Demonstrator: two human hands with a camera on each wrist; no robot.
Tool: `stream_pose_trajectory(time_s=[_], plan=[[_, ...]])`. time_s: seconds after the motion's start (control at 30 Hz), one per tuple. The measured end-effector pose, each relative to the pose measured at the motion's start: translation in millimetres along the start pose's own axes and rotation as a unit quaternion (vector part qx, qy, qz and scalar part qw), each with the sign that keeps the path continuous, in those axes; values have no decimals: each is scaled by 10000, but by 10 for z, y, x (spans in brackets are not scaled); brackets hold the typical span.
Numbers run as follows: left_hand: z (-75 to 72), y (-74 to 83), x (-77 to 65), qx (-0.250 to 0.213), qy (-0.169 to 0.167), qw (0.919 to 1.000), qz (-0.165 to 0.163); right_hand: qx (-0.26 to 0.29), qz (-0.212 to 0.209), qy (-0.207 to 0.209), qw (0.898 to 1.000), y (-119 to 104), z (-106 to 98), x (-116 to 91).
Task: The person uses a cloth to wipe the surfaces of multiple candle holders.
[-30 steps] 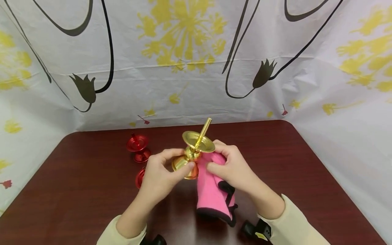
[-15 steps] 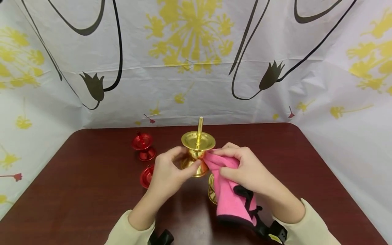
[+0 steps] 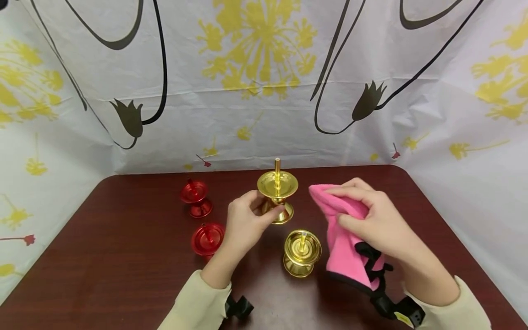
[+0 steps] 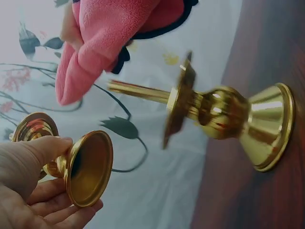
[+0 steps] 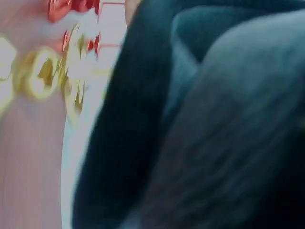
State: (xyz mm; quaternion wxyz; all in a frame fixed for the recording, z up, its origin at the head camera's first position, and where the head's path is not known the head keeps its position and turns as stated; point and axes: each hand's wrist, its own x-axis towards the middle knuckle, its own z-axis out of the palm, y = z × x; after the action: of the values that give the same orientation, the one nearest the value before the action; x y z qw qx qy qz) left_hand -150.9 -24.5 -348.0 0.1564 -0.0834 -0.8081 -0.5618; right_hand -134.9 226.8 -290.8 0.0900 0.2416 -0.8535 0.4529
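My left hand (image 3: 249, 220) grips a shiny gold candlestick (image 3: 277, 185) by its stem, with dish and spike pointing up. In the left wrist view the hollow underside of its base (image 4: 90, 169) shows, held off the table. My right hand (image 3: 373, 215) pinches a pink fleece cloth piece with black trim (image 3: 336, 243), apart from the candlestick. A second gold candlestick (image 3: 300, 256) stands upright on the table between the hands; its spike and round stem show large in the left wrist view. Dark blurred fabric (image 5: 200, 143) fills most of the right wrist view.
Two red candlesticks, one farther back (image 3: 195, 195) and one nearer (image 3: 208, 239), stand left of my left hand; my forearm partly hides the nearer one. A patterned white sheet (image 3: 264, 133) hangs behind the dark red-brown table (image 3: 103, 256).
The gripped candlestick has gone from tilted against the pink cloth to upright and apart from it. My right hand has moved right with the cloth, uncovering the second gold candlestick.
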Motion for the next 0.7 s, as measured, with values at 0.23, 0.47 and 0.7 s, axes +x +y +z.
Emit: stream_pose_trajectory(time_s=[0.23,0.47,0.7], plan=[[197,-240,161,290,-125,9995,59,-867,684,376,9932,327,-218,-73],[320,-447,301,673,-384,9969,141,-1232,828,276,9885,644,-388,-88],[474,-631,429,1353,-590,9890,93,-1615,1120,65,9805,937,-537,-50]])
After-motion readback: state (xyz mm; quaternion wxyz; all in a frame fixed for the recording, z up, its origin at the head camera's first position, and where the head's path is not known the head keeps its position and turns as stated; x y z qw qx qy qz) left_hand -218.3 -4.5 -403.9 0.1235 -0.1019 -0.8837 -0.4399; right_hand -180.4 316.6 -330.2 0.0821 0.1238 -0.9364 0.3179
